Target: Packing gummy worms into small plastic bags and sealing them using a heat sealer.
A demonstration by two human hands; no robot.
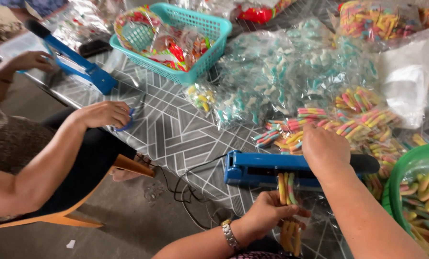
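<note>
At far left a co-worker's hand [102,114] grips blue scissors [128,122] on the patterned surface [176,129]. Nearer, the left hand [267,213] is clenched round a clear bag of candy strips [288,211], its mouth fed under the blue heat sealer [267,169]. The right hand [325,151] presses flat on the sealer's arm. Best to keep the bag mouth flat, straight and free of candy, pressing evenly.
</note>
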